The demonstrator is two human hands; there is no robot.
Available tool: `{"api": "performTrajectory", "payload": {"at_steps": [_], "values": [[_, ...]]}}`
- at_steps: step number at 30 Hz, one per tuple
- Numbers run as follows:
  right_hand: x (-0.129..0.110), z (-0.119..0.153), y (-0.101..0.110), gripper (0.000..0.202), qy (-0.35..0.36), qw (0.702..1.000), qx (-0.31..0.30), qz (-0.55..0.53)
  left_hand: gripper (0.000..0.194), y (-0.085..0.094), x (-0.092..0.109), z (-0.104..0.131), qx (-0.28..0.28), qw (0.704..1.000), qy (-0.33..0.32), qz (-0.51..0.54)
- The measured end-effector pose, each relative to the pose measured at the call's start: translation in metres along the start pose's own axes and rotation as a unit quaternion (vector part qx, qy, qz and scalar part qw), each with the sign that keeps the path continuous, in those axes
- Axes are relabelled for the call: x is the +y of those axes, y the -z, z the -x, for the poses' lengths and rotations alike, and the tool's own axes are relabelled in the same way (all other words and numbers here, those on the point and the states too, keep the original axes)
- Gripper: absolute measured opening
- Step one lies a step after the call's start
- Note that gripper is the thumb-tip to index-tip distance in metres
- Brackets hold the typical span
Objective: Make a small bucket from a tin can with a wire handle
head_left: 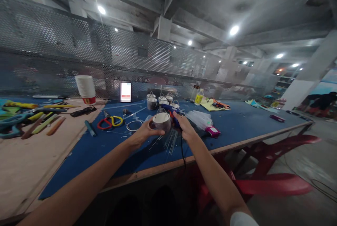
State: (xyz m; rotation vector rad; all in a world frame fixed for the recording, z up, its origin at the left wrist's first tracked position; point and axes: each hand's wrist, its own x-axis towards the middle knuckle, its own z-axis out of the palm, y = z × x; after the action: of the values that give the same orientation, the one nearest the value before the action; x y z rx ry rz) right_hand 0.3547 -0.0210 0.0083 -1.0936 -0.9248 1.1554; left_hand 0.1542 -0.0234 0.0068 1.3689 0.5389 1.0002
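Observation:
In the head view my left hand [143, 133] is closed around a small round cup [162, 123] with a pale inside and a greyish outer wall. My right hand [183, 125] grips a blue glue gun [170, 107] just right of the cup, and a dark cord hangs below it. The gun's tip is near the cup's far rim; whether they touch I cannot tell. Beyond them stand several small cups [151, 103] with wire handles. Thin clear strands or wires [171, 143] lie on the blue tabletop under my hands.
Red-and-yellow-handled pliers [110, 122] and a wire ring [134, 125] lie left. Stacked paper cups [85, 89], scissors [10, 124] and pens cover the left board. Right are plastic bags [198, 119], a magenta object [212, 131] and a yellow-labelled bottle [199, 97]. Red chairs [273, 185] stand at the front.

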Motion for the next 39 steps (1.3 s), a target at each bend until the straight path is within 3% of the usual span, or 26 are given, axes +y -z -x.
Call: {"api": "performTrajectory", "payload": {"at_steps": [8,14,18,26,30,35,39], "values": [[0.002,0.005,0.002,0.032,-0.093,0.987,-0.071,-0.112,0.065,0.0,0.003,-0.001,-0.029,0.999,-0.021,0.001],[0.002,0.01,0.002,0.029,-0.123,0.975,-0.083,-0.164,0.065,0.002,0.001,0.002,-0.005,1.0,-0.015,-0.014],[-0.001,0.013,0.004,0.029,-0.091,0.98,-0.06,-0.164,0.06,0.012,-0.001,0.005,0.037,0.997,-0.007,-0.071],[-0.007,0.01,0.018,0.027,-0.019,0.982,-0.014,-0.185,0.048,0.018,0.006,0.012,0.127,0.989,0.066,-0.037],[-0.005,0.009,0.027,0.031,0.019,0.987,0.026,-0.158,0.046,0.022,0.003,0.011,0.086,0.988,0.081,-0.094],[0.002,0.01,0.032,0.034,0.036,0.993,0.051,-0.099,0.064,0.031,0.002,0.006,0.088,0.964,0.01,-0.249],[0.003,0.012,0.031,0.035,0.033,0.995,0.061,-0.07,0.072,0.036,0.01,0.003,0.038,0.955,0.021,-0.292]]}}
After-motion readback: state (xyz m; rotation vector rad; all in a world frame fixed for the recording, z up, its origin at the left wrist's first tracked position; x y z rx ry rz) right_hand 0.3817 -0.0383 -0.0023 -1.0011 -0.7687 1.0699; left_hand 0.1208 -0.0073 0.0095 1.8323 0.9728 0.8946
